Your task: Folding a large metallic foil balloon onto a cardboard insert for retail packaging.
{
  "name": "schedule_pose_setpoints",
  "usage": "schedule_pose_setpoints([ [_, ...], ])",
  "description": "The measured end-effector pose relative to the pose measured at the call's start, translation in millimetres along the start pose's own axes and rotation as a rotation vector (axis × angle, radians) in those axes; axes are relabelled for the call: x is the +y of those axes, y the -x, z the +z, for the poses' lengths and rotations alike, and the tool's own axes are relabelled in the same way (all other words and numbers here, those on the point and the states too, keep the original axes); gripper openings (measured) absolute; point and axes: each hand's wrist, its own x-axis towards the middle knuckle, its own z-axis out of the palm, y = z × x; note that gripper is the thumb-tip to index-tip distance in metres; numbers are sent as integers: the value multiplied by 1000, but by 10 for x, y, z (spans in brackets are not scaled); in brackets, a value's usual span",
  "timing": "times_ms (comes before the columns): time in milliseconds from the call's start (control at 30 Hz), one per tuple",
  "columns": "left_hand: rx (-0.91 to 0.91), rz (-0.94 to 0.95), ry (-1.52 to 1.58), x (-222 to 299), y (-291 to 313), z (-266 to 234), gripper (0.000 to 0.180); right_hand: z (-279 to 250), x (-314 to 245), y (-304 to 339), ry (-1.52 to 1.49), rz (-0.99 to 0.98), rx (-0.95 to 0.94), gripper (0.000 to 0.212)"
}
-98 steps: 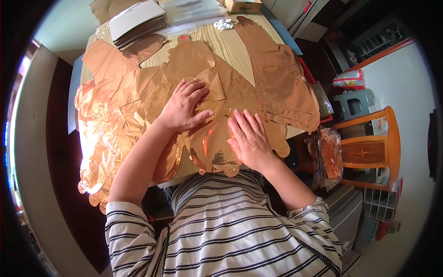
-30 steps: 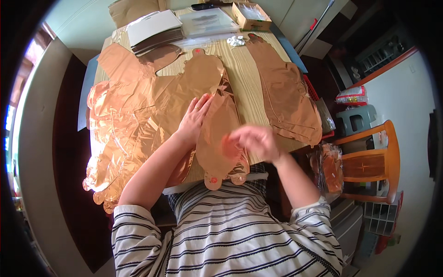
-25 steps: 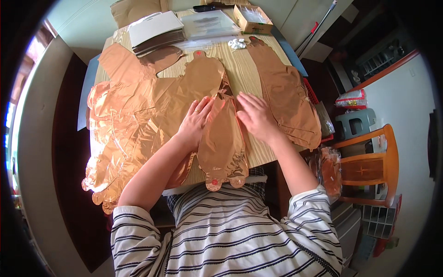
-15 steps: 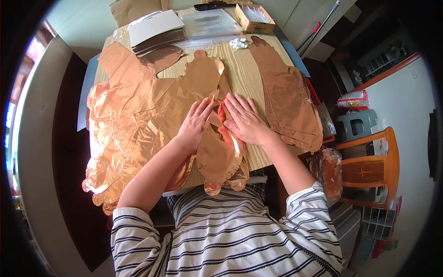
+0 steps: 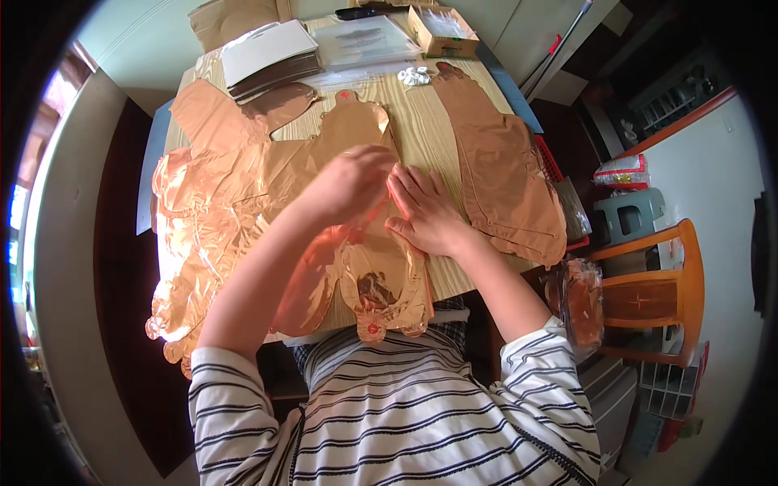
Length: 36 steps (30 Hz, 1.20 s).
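Note:
A copper-coloured foil balloon (image 5: 354, 128), deflated and flat, lies at the table's middle, its lower end reaching the near edge. My right hand (image 5: 427, 212) presses on its right side, fingers stretched out and palm down. Beside those fingertips my left hand (image 5: 350, 185) is raised slightly over the foil, its fingers curled and smeared by motion; whether they pinch anything is hidden. More crumpled, shiny foil balloons (image 5: 215, 182) spread under and left of my left forearm. A stack of folded foil balloons (image 5: 504, 182) lies to the right.
At the far side are a stack of white-topped cards (image 5: 271, 50), clear plastic sleeves (image 5: 365, 40), an open cardboard box (image 5: 443, 32) and a small white bundle (image 5: 414, 76). A wooden chair (image 5: 648, 296) and a grey stool (image 5: 630, 212) stand right of the table.
My left hand has lifted off the foil and moved toward my right hand's fingertips. The balloon's lower part has shifted and spread out. My right hand has stayed nearly in place.

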Motion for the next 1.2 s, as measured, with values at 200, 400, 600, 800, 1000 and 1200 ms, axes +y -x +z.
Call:
schedule_pose_setpoints([
  [200,100,43,-230,-438,-228,583,35,-12,-13,-48,-25,6,-48,83],
  [400,137,74,-222,-508,-163,656,39,-24,-136,176,-59,15,-39,84],
  [600,133,54,-196,-500,-166,646,50,-81,-399,671,-77,2,-29,84],
  [800,48,10,-294,-544,-255,623,58,-80,-420,705,-85,12,-42,83],
  [1000,-18,-63,-400,-763,-539,499,65,-120,-432,694,-143,27,-42,84],
  [1200,37,-87,-428,-1027,-695,373,68,-117,-427,684,-148,25,-29,85],
])
